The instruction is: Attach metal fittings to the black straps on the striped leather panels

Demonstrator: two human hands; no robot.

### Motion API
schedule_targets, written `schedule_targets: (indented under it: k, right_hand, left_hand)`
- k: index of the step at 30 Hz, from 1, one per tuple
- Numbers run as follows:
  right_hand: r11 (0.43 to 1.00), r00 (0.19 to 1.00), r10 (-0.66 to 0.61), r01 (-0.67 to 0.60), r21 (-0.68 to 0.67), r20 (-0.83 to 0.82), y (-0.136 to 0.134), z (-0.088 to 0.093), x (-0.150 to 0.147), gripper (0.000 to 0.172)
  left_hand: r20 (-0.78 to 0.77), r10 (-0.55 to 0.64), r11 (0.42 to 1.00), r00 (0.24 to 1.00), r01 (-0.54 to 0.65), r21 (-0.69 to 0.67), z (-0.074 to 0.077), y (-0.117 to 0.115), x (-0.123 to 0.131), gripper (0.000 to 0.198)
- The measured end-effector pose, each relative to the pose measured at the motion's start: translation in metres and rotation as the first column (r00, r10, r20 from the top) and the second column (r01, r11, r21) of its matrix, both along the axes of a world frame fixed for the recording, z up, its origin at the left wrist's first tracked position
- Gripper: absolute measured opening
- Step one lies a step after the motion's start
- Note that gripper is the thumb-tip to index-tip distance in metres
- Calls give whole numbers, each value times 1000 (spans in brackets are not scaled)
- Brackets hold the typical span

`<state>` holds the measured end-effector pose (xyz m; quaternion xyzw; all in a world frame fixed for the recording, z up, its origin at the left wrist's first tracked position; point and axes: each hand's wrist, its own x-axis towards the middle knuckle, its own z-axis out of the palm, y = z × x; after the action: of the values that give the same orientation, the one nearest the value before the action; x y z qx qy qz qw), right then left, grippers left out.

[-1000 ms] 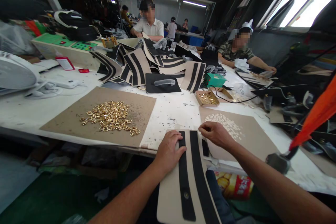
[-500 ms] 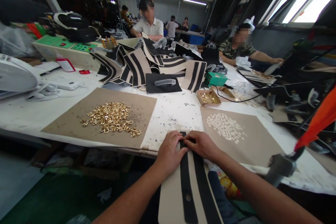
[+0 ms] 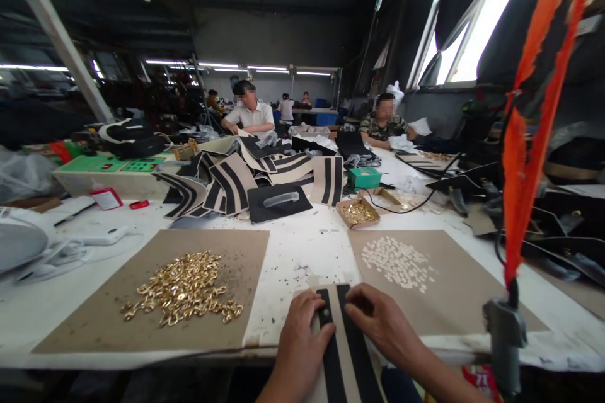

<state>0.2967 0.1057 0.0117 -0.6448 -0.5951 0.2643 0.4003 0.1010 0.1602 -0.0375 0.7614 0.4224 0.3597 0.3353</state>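
A beige panel with two black stripes (image 3: 347,352) lies over the table's near edge in front of me. My left hand (image 3: 300,343) rests on its left side, fingers curled against the left black stripe, where a small metal stud shows at the stripe's top. My right hand (image 3: 378,321) lies on the right side, fingertips pinched at the top of the right stripe. What those fingertips hold is too small to make out. A heap of gold metal fittings (image 3: 182,289) lies on brown board to the left. Small white pieces (image 3: 397,261) lie on brown board to the right.
More striped panels (image 3: 250,176) are piled mid-table beside a small box of gold parts (image 3: 358,213) and a green box (image 3: 363,177). An orange strap (image 3: 529,138) hangs at right over a grey tool (image 3: 505,334). Two people sit at the far side; others work farther back.
The view has tilted up, so the hands and panel now sit at the bottom edge. My right hand came from the white pieces to the top of the striped panel.
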Motion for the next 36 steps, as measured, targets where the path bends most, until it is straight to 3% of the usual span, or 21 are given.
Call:
schedule_targets:
  k: [2,3,5,6,8,9,10,12,14,17,20,23,26,28,30,33,36]
  right_hand:
    - [975,980,-200,200,95,-12,-38,2,24,26]
    - [931,940,-341,338,137,-6,-59,3,39,31]
    - [787,794,-608,600,145,19,-100,5,71,44]
    - [688,691,-722,713,130,36,-118,4,87,53]
    - [521,514,-853,847,105,91,-144,-4,116,69]
    - [473,462,-879,874,107,115,-151,-11,129,76]
    - [465,449,-883,878,113,138,-155,-20,140,79]
    - [535,512,-840,837,117,183,-154,-42,157,73]
    - [626,592,-770,773,104,239,-148,-60,166,55]
    - [671,639,-726,738,63,253,-139,-67,167,43]
    - [698,691,-702,716,-31,174,-133,-52,157,38]
    - [755,763,-641,647,-108,88,-118,-24,136,39]
    - [869,826,-490,489,-78,-279,-83,7,98,41]
    - [932,777,-294,361,11,-557,-50,22,65,49]
    - [969,702,-130,239,59,-700,-17,31,30,48]
    - [975,634,-5,174,136,-773,21,32,-15,34]
    - [978,636,21,148,148,-771,40,26,-41,31]
  left_hand:
    - [0,-4,1000,1000,4,7,-2,2,0,32]
    - [1,-9,1000,1000,9,15,-3,3,-1,31]
    - [4,-16,999,1000,16,34,-6,5,-1,30]
    - [5,-18,999,1000,17,43,-8,7,-1,29]
    - [6,-14,998,1000,13,60,-11,10,-1,28]
    - [4,-12,998,1000,12,67,-12,11,-1,27]
    - [2,-12,997,1000,12,74,-13,12,-2,27]
    - [0,-14,996,1000,14,87,-15,14,-2,26]
    - [1,-11,995,1000,11,98,-16,14,-2,26]
    - [7,-6,995,1000,5,102,-16,13,-3,26]
    - [13,-10,995,1000,8,101,-14,11,-2,26]
    - [15,-10,995,1000,9,100,-9,9,-1,26]
    - [11,-29,994,1000,27,102,-3,5,1,27]
    - [12,-44,995,999,42,90,0,3,2,27]
    - [12,-45,997,999,44,63,2,1,3,29]
    - [8,-32,999,999,31,22,5,-1,4,29]
    - [22,-35,999,999,35,13,5,-2,5,28]
